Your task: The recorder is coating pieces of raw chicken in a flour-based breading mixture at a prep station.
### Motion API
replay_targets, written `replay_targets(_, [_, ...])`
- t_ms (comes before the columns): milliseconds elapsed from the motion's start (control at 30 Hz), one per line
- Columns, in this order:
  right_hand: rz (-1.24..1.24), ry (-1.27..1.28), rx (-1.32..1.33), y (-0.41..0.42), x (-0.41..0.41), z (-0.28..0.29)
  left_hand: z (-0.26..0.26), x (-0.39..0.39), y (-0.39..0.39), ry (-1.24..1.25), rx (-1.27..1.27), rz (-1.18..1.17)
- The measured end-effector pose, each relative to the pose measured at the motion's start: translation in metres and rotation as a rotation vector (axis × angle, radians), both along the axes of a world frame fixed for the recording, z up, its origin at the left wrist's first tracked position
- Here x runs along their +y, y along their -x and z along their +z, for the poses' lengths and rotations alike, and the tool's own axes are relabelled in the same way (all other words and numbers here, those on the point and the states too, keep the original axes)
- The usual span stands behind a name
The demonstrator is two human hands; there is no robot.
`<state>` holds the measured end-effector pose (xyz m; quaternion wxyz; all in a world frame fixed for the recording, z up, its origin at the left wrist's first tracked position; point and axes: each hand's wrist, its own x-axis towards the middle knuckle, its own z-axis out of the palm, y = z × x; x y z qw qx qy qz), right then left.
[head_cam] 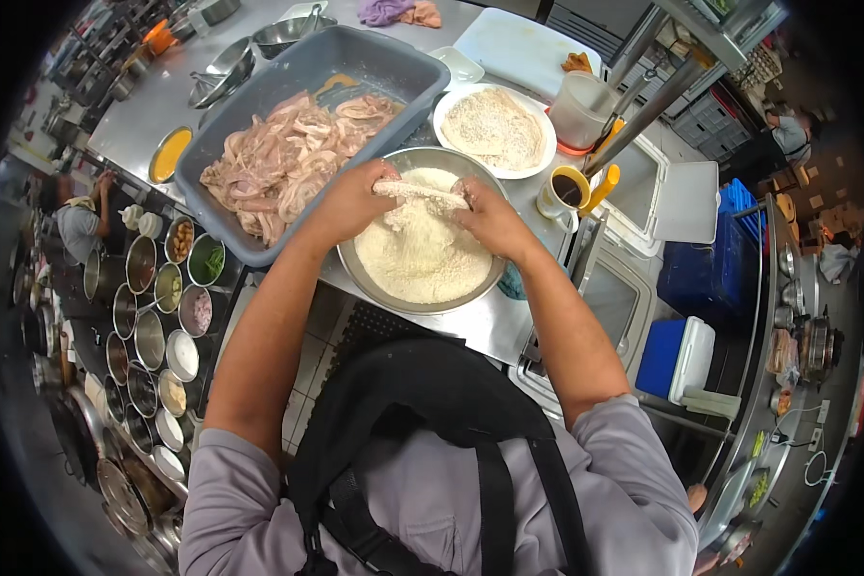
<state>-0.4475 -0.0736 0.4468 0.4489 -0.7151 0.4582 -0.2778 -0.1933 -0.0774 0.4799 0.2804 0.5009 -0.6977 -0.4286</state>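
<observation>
Between my two hands hangs a crumb-coated piece of meat (425, 193), held over a steel bowl (443, 308) of pale breadcrumbs (432, 259). My left hand (353, 201) grips its left end; my right hand (486, 216) pinches the right end. Crumbs stick to the fingers of both hands, and some fall below the piece. Left of the bowl, a grey plastic tub (403, 61) holds a heap of raw, pale meat pieces (295, 158). Behind the bowl, a white plate (547, 147) bears coated meat (497, 128).
A mug of dark liquid (567, 189) and a plastic container (582, 108) stand right of the bowl, near a metal post (648, 108). A white cutting board (522, 50) lies behind. Several steel ingredient pots (147, 338) are at left. People (79, 223) work nearby.
</observation>
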Motion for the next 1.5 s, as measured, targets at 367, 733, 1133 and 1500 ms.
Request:
replay_targets(367, [0.068, -0.097, -0.477, -0.002, -0.018, 0.006, -0.006, 0.004, 0.002, -0.278, 0.827, 0.03])
replay_targets(733, [0.181, -0.177, -0.278, -0.005, -0.042, -0.003, -0.027, 0.013, 0.011, -0.111, 0.41, 0.07])
replay_targets(1133, [0.229, -0.089, 0.153, -0.004, -0.053, -0.043, -0.04, 0.013, 0.015, -0.13, 0.163, 0.273])
replay_targets(1500, [0.282, 0.311, 0.643, -0.064, -0.012, -0.068, -0.101, -0.003, 0.006, 0.209, -0.675, 0.131])
